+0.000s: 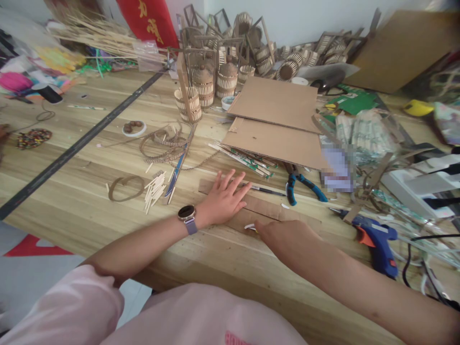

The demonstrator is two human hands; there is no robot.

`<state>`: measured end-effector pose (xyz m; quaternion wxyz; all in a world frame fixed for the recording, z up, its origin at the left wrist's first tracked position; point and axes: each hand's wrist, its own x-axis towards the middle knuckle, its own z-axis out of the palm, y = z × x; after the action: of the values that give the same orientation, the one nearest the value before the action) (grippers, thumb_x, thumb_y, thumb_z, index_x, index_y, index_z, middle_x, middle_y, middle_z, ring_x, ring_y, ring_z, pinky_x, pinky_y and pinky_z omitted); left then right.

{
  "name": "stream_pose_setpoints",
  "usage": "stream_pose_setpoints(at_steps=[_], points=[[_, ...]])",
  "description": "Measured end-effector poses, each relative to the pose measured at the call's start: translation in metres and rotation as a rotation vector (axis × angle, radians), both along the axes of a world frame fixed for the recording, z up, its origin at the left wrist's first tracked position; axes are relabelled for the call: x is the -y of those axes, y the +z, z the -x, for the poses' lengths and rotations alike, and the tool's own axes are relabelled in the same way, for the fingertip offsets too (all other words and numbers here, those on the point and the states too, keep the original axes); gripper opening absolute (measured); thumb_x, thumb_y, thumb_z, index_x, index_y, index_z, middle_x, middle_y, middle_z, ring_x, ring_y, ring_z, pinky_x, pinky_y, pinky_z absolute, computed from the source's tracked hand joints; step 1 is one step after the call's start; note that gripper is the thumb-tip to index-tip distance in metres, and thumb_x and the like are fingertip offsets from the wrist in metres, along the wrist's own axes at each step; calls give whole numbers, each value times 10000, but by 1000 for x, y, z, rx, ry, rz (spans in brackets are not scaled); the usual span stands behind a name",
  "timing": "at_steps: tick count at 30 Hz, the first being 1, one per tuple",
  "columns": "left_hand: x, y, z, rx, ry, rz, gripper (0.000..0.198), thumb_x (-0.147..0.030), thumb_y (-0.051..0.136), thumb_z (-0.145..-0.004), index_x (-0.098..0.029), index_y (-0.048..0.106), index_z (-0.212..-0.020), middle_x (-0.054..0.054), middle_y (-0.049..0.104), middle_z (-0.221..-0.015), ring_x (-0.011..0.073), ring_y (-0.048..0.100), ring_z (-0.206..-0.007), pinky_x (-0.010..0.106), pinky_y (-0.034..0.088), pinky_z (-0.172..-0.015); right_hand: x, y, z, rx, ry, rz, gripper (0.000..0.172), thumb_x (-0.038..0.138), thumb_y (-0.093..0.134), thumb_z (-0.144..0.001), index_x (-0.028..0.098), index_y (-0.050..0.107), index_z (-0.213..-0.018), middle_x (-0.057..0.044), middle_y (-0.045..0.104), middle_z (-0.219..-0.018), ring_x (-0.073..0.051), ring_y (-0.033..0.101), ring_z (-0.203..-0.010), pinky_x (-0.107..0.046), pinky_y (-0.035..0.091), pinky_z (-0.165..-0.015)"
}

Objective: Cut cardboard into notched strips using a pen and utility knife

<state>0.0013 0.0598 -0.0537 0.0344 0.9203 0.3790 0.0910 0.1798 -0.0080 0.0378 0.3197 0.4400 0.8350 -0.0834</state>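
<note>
My left hand lies flat with its fingers spread on a narrow strip of brown cardboard, a watch on its wrist. A dark slit or line runs lengthwise along the strip. At the strip's near side my right hand is closed, its fingers mostly hidden under the hand. A small white and yellow piece shows at its fingertips, too little to name. Just beyond the strip lie a black pen and blue-handled pliers.
Cardboard sheets lie beyond my hands, with small wooden-slat baskets behind. A blue glue gun and cables are at the right. Short sticks, a coiled strip and a blue craft knife lie left.
</note>
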Motion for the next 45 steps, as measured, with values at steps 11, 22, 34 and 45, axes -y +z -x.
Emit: stream_pose_setpoints(at_steps=[11, 22, 34, 45], points=[[0, -2, 0, 10, -1, -7, 543, -392, 451, -1028, -184, 383, -1525, 183, 279, -1624, 399, 178, -1517, 693, 160, -1182, 5, -5, -12, -11, -40, -5, 404, -67, 501, -813, 178, 665, -1088, -88, 783, -865, -258, 771, -811, -238, 482, -514], [0, 1, -1, -5, 0, -3, 546, -380, 478, -1019, -194, 384, -1524, 181, 280, -1623, 399, 178, -1518, 700, 155, -1178, 12, -12, -34, -68, -41, -86, 355, -49, 546, -790, 188, 651, -1034, -66, 768, -779, -233, 764, -719, -242, 422, -463], [12, 1, -18, -10, 15, -25, 597, -435, 420, -1035, -138, 339, -1547, 207, 251, -1630, 429, 177, -1510, 683, 199, -1172, 1, -9, -17, -61, 20, -89, 310, -36, 517, -843, 174, 669, -1011, -79, 778, -797, -288, 768, -759, -285, 510, -519], [12, 1, -15, -33, -1, -25, 607, -454, 407, -1038, -147, 323, -1555, 188, 250, -1636, 417, 163, -1517, 673, 171, -1184, 5, -2, -20, -9, -38, -36, 349, -52, 501, -839, 184, 672, -1030, -77, 781, -830, -276, 770, -802, -252, 453, -490]])
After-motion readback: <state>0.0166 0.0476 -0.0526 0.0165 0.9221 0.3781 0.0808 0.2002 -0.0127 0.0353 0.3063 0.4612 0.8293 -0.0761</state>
